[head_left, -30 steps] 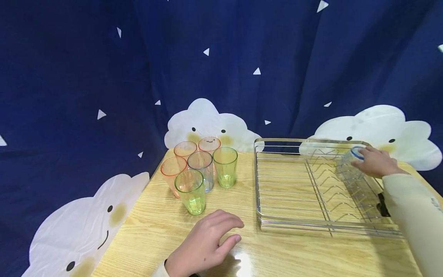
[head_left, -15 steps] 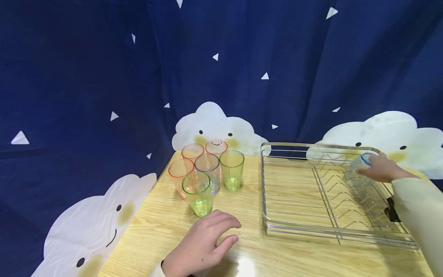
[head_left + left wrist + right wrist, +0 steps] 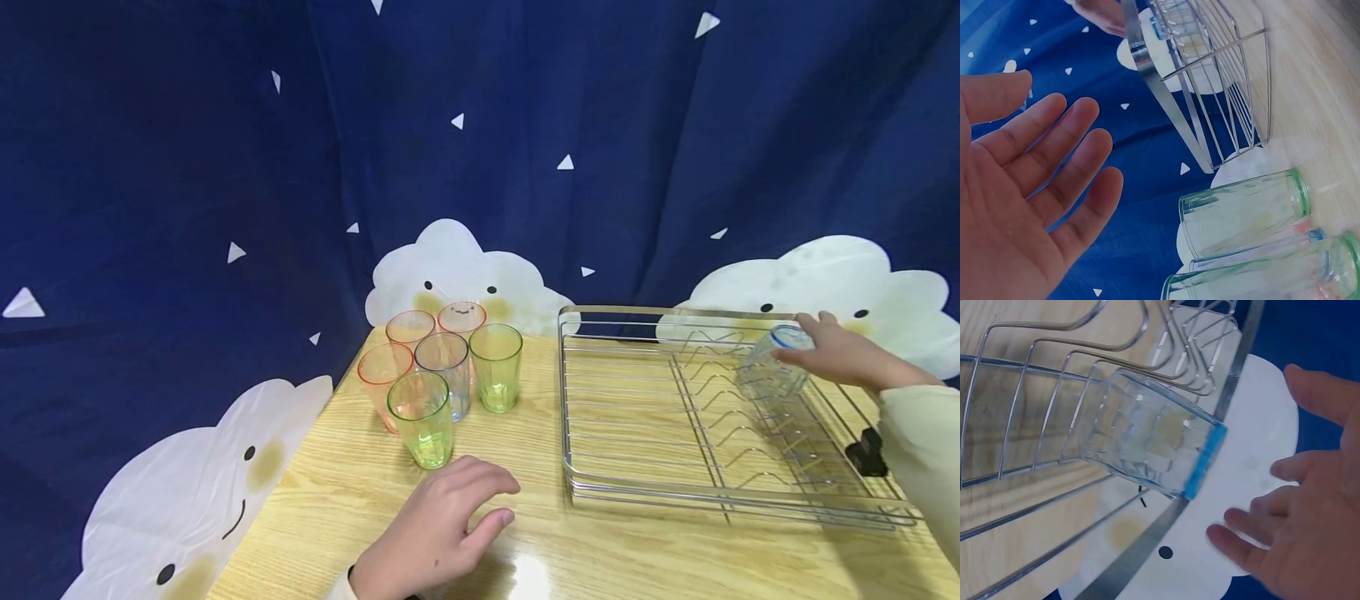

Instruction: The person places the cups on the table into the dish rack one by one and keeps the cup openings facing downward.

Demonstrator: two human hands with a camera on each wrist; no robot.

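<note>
A clear glass with a blue rim leans inside the wire dish rack, at its back right corner. My right hand is beside its rim, and the right wrist view shows a gap between the extended fingers and the glass. My left hand is over the near part of the table, fingers relaxed and palm bare in the left wrist view. Just beyond it stands a green tumbler, nearest in a group with another green tumbler, a blue one and orange-red-rimmed ones.
The rack's zigzag wire dividers fill its right half. A black clip-like piece is on its right side, near my right sleeve. A navy curtain with white cloud figures hangs behind the wooden table.
My right hand has let go of the blue-rimmed glass, its fingers spreading and drawing off to the right. The glass stays in the rack. My left hand has barely moved.
</note>
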